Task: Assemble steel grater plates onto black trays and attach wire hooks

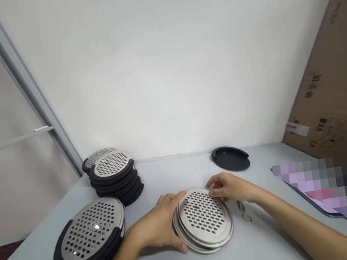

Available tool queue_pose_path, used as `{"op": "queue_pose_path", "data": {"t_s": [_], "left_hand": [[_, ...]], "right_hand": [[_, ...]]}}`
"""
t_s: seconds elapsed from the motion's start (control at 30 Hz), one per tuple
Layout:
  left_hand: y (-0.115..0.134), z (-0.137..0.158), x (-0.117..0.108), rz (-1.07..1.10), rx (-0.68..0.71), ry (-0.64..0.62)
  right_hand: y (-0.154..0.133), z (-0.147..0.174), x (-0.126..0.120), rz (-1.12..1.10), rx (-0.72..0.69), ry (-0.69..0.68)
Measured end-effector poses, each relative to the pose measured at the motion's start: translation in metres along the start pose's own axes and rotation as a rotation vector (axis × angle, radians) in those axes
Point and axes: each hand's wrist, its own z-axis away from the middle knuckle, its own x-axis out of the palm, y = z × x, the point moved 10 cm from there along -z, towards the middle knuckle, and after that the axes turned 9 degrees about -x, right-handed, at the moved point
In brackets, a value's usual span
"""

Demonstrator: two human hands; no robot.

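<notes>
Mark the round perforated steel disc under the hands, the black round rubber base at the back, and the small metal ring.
round perforated steel disc (204,217), head view, perforated centre
black round rubber base (230,159), head view, middle
small metal ring (246,218), head view, rim

Pale grey desk (268,237), plain and unpatterned. At its middle, silver metal discs (204,218), shiny, pierced with rows of small dark oblong slots. Left of those discs, a near stack (88,240): matte black rims, silver slotted faces on top, same oblong pattern. Behind that, toward the wall, a far stack (113,176), again black edges under silver perforated tops. Beyond the discs, a black lid (230,158), solid, no pattern. Just right of the discs, small silver rings (245,215). Far right, a brown cardboard box (334,93) with dark print and a white label. White wall (163,62).
</notes>
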Motion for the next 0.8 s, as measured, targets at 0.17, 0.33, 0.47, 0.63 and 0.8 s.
{"op": "queue_pose_path", "data": {"t_s": [0.17, 0.33, 0.47, 0.63, 0.8], "left_hand": [[-0.001, -0.006, 0.001, 0.035, 0.003, 0.025], [-0.005, -0.006, 0.002, 0.033, -0.013, 0.019], [-0.006, -0.005, 0.003, 0.033, -0.025, 0.002], [-0.008, -0.004, 0.003, 0.053, -0.057, -0.006], [-0.01, -0.004, 0.002, 0.066, -0.07, -0.013]], "right_hand": [[-0.005, 0.002, 0.006, 0.05, -0.037, -0.034], [-0.018, 0.006, 0.01, 0.132, -0.062, -0.029], [-0.027, 0.007, 0.008, 0.231, -0.089, 0.007], [-0.032, 0.007, 0.012, 0.241, -0.113, -0.021], [-0.047, 0.011, 0.018, 0.284, -0.197, -0.077]]}}
